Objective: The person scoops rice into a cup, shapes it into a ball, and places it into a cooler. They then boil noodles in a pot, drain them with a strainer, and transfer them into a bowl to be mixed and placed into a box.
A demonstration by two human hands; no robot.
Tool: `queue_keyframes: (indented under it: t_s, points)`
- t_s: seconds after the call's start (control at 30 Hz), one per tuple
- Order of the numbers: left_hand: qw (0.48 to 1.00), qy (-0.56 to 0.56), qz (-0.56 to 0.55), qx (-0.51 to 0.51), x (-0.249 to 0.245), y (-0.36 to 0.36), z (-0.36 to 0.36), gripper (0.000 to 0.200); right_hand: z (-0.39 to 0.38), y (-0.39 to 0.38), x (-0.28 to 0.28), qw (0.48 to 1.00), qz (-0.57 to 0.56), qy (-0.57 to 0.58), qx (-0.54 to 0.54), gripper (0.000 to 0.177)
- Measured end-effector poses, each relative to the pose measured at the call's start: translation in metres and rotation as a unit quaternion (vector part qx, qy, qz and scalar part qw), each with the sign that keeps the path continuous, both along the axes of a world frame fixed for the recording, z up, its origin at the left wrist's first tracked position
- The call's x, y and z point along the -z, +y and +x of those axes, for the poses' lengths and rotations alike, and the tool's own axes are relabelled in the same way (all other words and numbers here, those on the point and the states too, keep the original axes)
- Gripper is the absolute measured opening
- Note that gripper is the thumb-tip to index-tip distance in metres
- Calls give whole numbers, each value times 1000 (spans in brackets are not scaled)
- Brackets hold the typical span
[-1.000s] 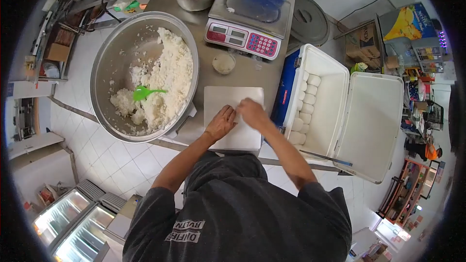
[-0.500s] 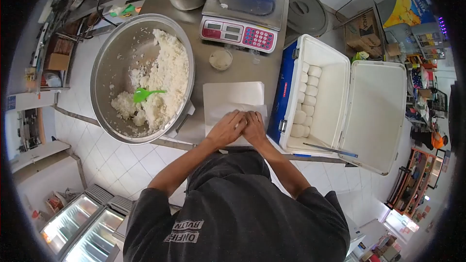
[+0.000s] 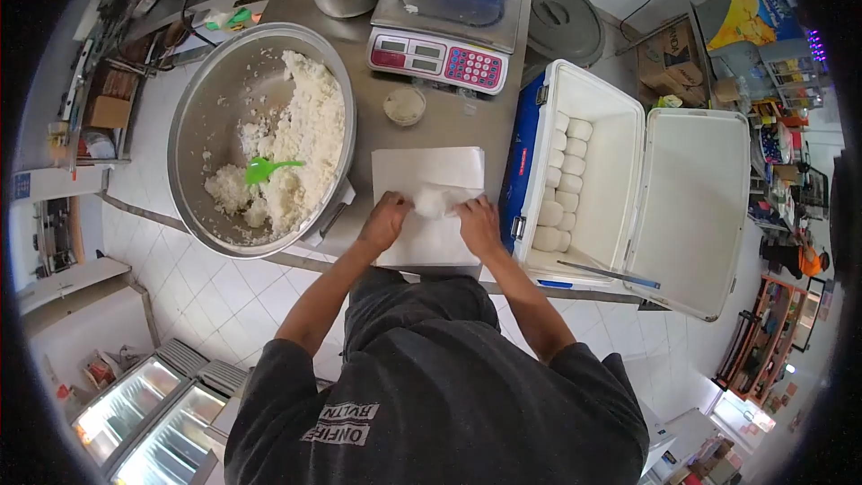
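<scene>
Head cam: left hand [image 3: 384, 220] and right hand [image 3: 479, 225] each pinch an end of the wrapped roll [image 3: 433, 202], which lies on the paper [image 3: 422, 169]. Bowl [image 3: 208, 117] of rice sits left of the paper, cooler [image 3: 620, 171] right of it, scale [image 3: 444, 27] beyond it.

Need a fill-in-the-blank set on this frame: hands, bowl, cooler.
1. The scoop in the rice bowl is coloured ____.
2. The left hand and right hand grip a white bundle; the cooler stands on the ____ hand's side.
3. The cooler's lid stands ____.
Missing words: green; right; open.
</scene>
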State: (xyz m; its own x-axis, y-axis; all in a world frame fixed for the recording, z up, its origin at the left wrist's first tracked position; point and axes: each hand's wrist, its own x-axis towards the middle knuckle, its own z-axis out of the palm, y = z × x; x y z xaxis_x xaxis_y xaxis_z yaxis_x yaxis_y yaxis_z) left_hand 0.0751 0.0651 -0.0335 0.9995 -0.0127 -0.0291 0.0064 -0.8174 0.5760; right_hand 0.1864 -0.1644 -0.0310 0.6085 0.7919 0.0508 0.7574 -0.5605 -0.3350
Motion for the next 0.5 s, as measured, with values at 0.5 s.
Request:
queue_keyframes:
  t_s: [0.5]
  points:
    - [998,-4,67,-5,-11,1,39,18,23,47,-21,981,-123,134,60,19]
